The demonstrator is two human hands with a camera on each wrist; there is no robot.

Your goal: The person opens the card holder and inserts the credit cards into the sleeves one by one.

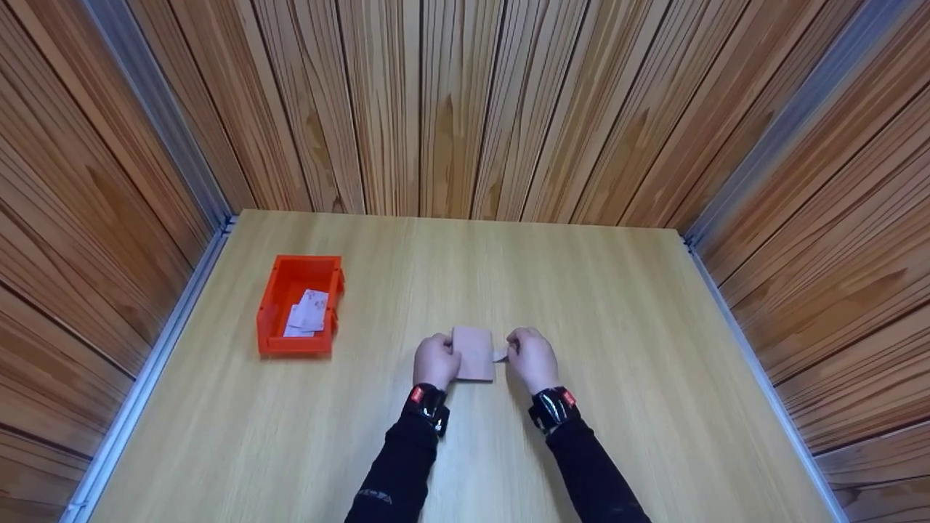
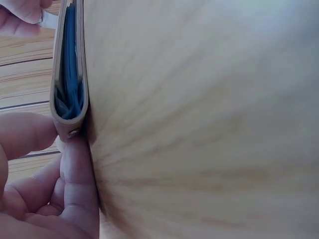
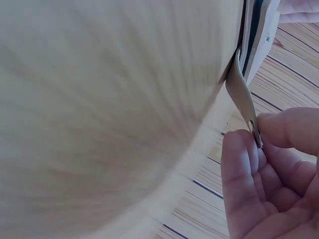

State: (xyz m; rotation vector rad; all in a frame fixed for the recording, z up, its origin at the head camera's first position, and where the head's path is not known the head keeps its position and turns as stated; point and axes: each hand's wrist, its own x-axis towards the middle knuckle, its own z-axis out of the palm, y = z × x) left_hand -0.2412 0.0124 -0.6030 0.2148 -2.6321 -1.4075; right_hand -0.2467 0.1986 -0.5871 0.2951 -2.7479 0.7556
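Note:
A pinkish-tan card holder (image 1: 474,354) lies on the table between the two hands. In the left wrist view its folded spine and the blue sleeves (image 2: 73,64) inside are visible. My left hand (image 1: 436,361) pinches the spine side between thumb and fingers. On the opposite side, my right hand (image 1: 534,359) pinches the end of the closing strap (image 3: 241,94) between thumb and fingers. The strap sticks out from the cover, and a slit shows near its tip. A small metal stud (image 3: 267,38) sits on the cover in the right wrist view.
An orange-red bin (image 1: 294,345) stands on the left of the table, with a few whitish printed cards (image 1: 312,309) inside. Wood-plank walls (image 1: 450,109) enclose the back and both sides. Metal rails (image 1: 145,388) run along the table's side edges.

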